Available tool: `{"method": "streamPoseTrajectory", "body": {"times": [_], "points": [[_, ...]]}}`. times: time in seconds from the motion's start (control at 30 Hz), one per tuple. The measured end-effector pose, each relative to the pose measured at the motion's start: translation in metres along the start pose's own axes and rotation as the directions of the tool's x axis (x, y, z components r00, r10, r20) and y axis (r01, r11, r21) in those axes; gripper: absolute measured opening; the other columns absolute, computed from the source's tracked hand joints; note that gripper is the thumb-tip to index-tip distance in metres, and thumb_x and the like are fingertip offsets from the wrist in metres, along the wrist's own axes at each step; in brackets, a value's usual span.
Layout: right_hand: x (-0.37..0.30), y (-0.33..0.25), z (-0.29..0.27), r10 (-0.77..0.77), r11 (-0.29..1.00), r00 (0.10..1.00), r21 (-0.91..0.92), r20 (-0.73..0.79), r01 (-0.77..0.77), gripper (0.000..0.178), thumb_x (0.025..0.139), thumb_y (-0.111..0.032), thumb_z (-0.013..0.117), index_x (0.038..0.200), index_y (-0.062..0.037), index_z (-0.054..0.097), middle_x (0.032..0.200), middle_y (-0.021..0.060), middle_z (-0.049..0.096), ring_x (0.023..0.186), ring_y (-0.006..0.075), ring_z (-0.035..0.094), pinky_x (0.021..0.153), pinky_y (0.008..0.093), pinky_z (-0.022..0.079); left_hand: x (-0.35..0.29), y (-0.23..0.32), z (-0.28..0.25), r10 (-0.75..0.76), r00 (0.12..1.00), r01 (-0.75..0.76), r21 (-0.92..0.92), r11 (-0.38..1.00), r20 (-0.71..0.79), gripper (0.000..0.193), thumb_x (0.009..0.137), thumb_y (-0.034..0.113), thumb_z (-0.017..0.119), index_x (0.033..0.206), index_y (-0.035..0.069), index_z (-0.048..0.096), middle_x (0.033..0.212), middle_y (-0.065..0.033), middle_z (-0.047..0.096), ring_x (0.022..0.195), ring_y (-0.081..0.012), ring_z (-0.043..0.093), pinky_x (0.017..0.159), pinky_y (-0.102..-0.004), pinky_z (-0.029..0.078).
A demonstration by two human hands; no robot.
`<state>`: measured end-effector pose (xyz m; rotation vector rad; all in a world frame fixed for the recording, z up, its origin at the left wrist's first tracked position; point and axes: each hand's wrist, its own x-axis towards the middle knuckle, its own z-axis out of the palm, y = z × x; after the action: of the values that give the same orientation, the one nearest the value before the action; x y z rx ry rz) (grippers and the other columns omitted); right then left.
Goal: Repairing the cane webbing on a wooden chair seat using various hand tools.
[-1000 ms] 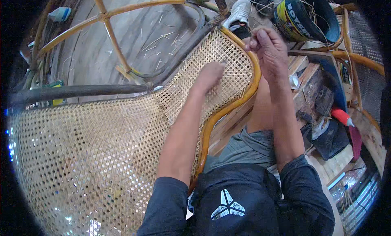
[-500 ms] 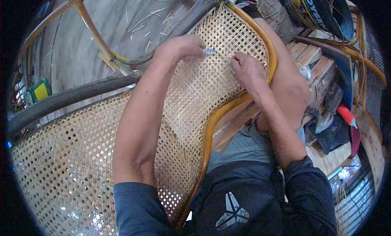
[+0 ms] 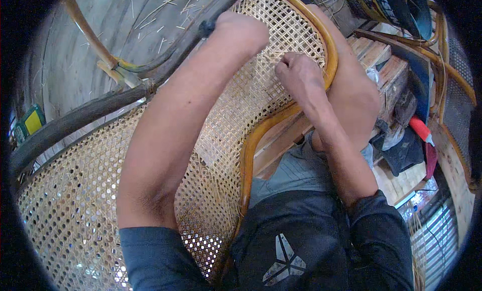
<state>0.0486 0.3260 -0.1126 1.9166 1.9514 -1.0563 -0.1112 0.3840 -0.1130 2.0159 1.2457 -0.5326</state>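
My left hand [image 3: 243,34] is closed in a fist above the far part of a woven cane panel [image 3: 293,35]. A dark, rounded end [image 3: 207,28], seemingly of a hand tool, juts out on the fist's left side; the fingers and the rest of the tool are hidden. Lower and to the right, my right hand [image 3: 301,74] rests on the weave with thumb and fingers pinched together. What they pinch is too small to make out. A glossy brown bent-rattan rim [image 3: 330,55] edges the panel on the right and curves past my right wrist.
Dark poles [image 3: 85,113] run along the panel's left edge. Loose cane strips [image 3: 163,10] litter the floor at the far left. On the right are wooden blocks [image 3: 376,52], a red-handled tool [image 3: 422,129], dark cloth [image 3: 401,150] and a dark container [image 3: 386,10]. My bare leg [image 3: 351,85] lies beside the rim.
My left hand has risen up and away from my right hand; the light-blue piece at its fingers is now out of sight. My right hand has shifted slightly left and up. The view has moved a little.
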Motion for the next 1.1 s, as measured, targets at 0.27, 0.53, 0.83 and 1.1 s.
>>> {"method": "streamPoseTrajectory", "body": {"times": [0.27, 0.53, 0.83, 1.1], "points": [[0.008, 0.004, 0.004, -0.058, 0.998, 0.998, -0.026, 0.006, 0.058, 0.027, 0.082, -0.023, 0.056, 0.084, 0.0024, 0.066, 0.082, 0.0276, 0.064, 0.081, 0.0426, 0.064, 0.077, 0.05, 0.05, 0.007, 0.021, 0.012, 0.111, 0.99, -0.096, 0.156, 0.983, -0.093, 0.019, 0.077, 0.012, 0.057, 0.086, 0.006, 0.072, 0.09, -0.0137, 0.07, 0.085, -0.0299, 0.069, 0.072, -0.042, 0.055], [0.003, 0.001, 0.004, -0.029, 0.999, 0.999, -0.025, -0.021, 0.029, 0.03, 0.083, -0.027, 0.057, 0.083, 0.0012, 0.066, 0.082, 0.0272, 0.064, 0.081, 0.0427, 0.064, 0.076, 0.0489, 0.05, 0.004, -0.018, 0.029, 0.064, 0.997, -0.065, -0.024, 0.998, -0.037, 0.022, 0.076, 0.012, 0.056, 0.09, 0.002, 0.07, 0.092, -0.0179, 0.069, 0.089, -0.0341, 0.067, 0.074, -0.0432, 0.054], [0.015, 0.0, 0.01, -0.025, 0.999, 1.0, -0.041, 0.014, 0.025, 0.029, 0.078, -0.025, 0.054, 0.084, 0.0008, 0.066, 0.074, 0.0234, 0.062, 0.073, 0.0371, 0.063, 0.072, 0.0444, 0.049, 0.013, 0.012, 0.003, 0.087, 0.996, -0.088, 0.081, 0.993, 0.019, 0.024, 0.078, 0.014, 0.055, 0.094, 0.008, 0.072, 0.095, -0.0149, 0.07, 0.088, -0.0313, 0.069, 0.075, -0.0418, 0.055], [0.011, -0.004, 0.002, 0.04, 0.995, 0.994, 0.087, 0.101, -0.049, 0.029, 0.077, -0.023, 0.053, 0.082, 0.0024, 0.067, 0.086, 0.0287, 0.064, 0.086, 0.0426, 0.064, 0.079, 0.048, 0.049, 0.009, 0.021, 0.006, 0.079, 0.996, -0.075, 0.125, 0.989, -0.031, 0.022, 0.078, 0.013, 0.056, 0.09, 0.008, 0.073, 0.092, -0.0138, 0.071, 0.086, -0.0314, 0.069, 0.073, -0.0426, 0.055]]}}
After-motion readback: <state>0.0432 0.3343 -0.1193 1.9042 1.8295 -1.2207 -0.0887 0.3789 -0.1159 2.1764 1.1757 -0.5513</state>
